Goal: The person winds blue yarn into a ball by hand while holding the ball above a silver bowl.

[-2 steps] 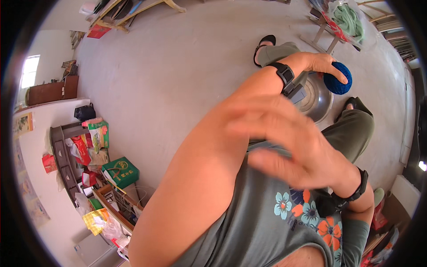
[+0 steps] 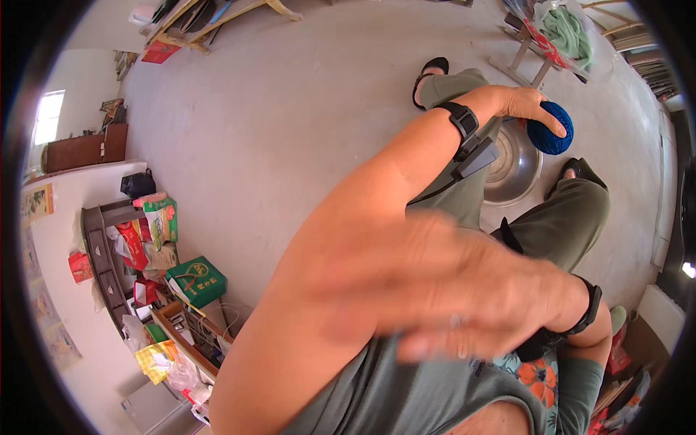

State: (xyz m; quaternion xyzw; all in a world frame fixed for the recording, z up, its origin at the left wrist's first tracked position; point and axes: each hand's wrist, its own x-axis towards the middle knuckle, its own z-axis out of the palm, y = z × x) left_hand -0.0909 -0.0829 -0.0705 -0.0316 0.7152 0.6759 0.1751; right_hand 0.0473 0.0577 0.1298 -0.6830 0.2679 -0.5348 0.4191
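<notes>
A ball of dark blue yarn [image 2: 554,136] is in the grasp of my left hand [image 2: 523,104], stretched out at the upper right with the thumb across the ball's side. Below it a round steel basin [image 2: 511,190] sits on the floor between my feet, partly hidden by my leg. My right hand [image 2: 449,286], smeared by motion, passes in front of my left arm near the elbow. Its fingers look stretched out and nothing shows in them. A black band with a grey box-shaped device [image 2: 475,158] is on my left wrist; another black band [image 2: 591,304] circles the right one.
At the left, a dark cabinet [image 2: 109,254] holds bags and packages, with a green box [image 2: 196,281] beside it. A wooden frame [image 2: 217,22] stands at the far left. At the upper right, a stool [image 2: 525,61] bears a plastic bag with green cloth [image 2: 569,32].
My right hand has swung left and slightly down across my left arm. My left hand and the yarn ball have stayed almost still.
</notes>
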